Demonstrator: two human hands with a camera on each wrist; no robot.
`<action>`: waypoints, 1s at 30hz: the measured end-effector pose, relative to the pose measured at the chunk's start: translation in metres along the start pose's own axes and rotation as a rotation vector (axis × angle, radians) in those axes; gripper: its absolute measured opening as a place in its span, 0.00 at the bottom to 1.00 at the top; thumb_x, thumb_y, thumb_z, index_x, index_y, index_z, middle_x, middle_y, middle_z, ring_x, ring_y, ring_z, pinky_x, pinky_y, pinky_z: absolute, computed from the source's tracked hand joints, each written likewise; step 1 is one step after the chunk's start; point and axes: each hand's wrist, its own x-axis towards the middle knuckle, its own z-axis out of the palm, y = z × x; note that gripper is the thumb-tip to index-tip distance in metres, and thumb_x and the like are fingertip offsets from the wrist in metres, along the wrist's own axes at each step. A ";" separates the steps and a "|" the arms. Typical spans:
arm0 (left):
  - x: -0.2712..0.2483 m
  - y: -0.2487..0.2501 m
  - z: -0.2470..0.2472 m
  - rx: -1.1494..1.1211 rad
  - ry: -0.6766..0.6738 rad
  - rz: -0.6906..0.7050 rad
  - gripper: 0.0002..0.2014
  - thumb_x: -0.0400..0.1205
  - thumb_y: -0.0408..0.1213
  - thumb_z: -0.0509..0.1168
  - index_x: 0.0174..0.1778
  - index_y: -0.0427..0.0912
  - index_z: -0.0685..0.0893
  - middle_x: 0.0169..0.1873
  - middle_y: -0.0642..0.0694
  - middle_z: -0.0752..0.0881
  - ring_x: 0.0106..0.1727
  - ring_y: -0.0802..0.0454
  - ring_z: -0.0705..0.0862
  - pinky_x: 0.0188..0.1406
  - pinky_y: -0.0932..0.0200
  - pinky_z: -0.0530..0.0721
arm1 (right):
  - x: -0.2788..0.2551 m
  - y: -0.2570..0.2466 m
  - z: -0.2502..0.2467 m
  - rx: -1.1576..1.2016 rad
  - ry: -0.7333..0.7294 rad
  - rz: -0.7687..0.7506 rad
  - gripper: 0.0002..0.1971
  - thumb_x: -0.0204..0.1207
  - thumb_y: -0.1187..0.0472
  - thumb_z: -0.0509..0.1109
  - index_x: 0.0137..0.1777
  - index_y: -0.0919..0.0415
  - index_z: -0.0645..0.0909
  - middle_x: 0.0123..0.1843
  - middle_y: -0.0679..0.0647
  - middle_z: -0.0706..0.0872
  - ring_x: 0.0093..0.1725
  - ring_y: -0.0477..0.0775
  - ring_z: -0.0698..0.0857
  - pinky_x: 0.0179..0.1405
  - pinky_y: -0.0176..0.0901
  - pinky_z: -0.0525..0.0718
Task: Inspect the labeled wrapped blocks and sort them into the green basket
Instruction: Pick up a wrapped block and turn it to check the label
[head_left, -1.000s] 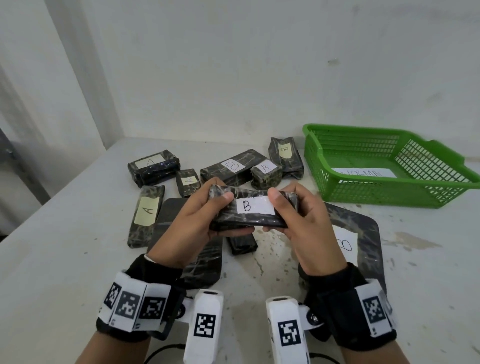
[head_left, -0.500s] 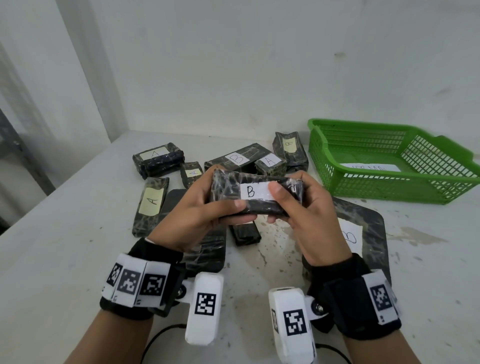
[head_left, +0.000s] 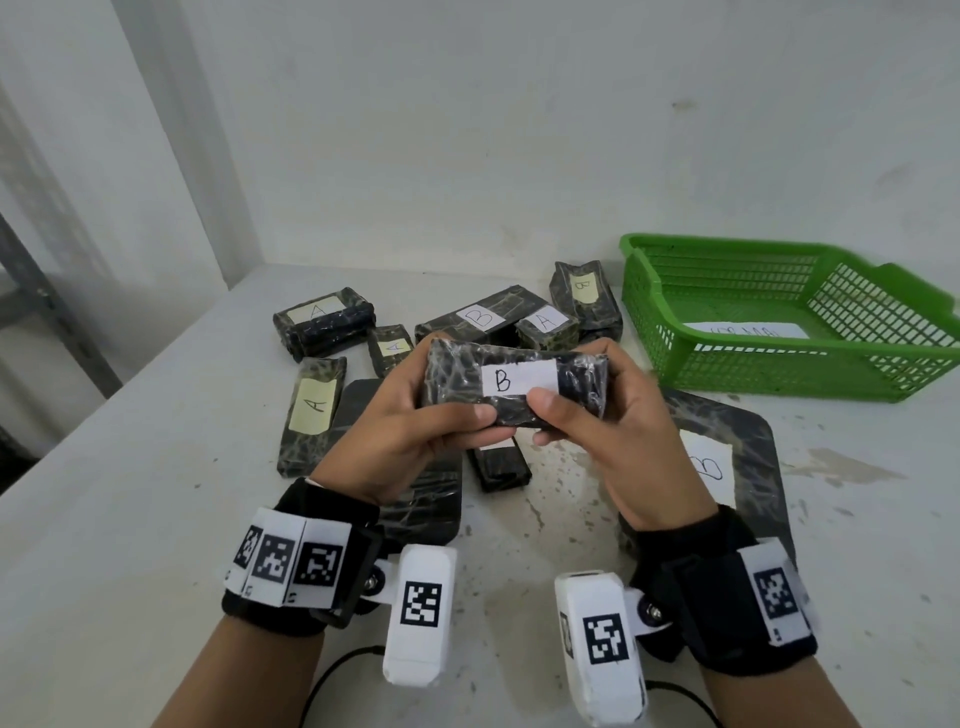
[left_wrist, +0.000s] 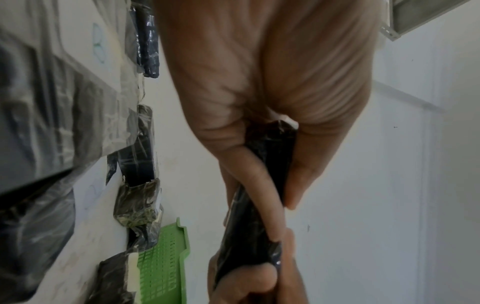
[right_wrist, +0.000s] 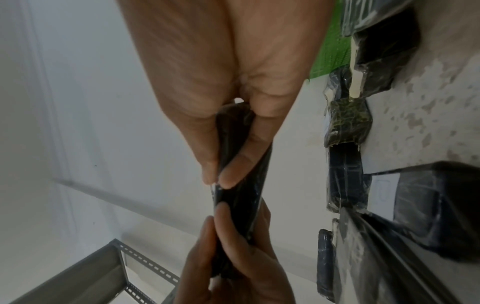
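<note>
Against the pale walls, the worktop runs wide, flat and off-white, speckled and stained toward the right, with bare room along its left and near edges. At its far right sits the green basket, a shallow plastic tray with slotted walls and a white paper slip on its floor, a clear gap between it and the blocks. Two large flat dark slabs lie under the forearms, the right slab round-cornered and labelled B. Behind them smaller wrapped blocks lie scattered, dark, mottled and glossy with crinkled film: an A block lying lengthwise at left, another A block at the back. Above the middle, clear of the surface, both hands hold the B block, an oblong bar with its white label facing up. The left hand grips its left end, thumb along the near edge; the right hand grips the right end, thumb on the label's lower edge.
</note>
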 end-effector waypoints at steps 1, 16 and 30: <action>0.000 0.001 -0.001 -0.009 0.000 0.011 0.24 0.67 0.21 0.70 0.60 0.35 0.76 0.48 0.43 0.92 0.50 0.44 0.92 0.39 0.62 0.90 | -0.001 0.000 0.001 0.000 -0.014 -0.002 0.17 0.70 0.66 0.79 0.52 0.65 0.74 0.43 0.52 0.89 0.43 0.49 0.88 0.38 0.39 0.87; 0.001 0.005 -0.001 -0.119 0.010 0.046 0.32 0.67 0.40 0.82 0.60 0.32 0.74 0.49 0.40 0.91 0.48 0.43 0.92 0.37 0.58 0.91 | 0.000 -0.006 0.001 0.100 -0.052 0.029 0.16 0.72 0.52 0.74 0.52 0.61 0.76 0.50 0.59 0.85 0.51 0.52 0.88 0.49 0.43 0.87; 0.003 0.002 0.002 -0.110 0.084 0.040 0.15 0.76 0.36 0.68 0.55 0.35 0.76 0.50 0.39 0.89 0.44 0.45 0.92 0.33 0.59 0.90 | -0.001 -0.007 0.005 0.059 0.035 -0.006 0.14 0.74 0.48 0.70 0.47 0.60 0.80 0.46 0.62 0.82 0.48 0.54 0.86 0.49 0.50 0.88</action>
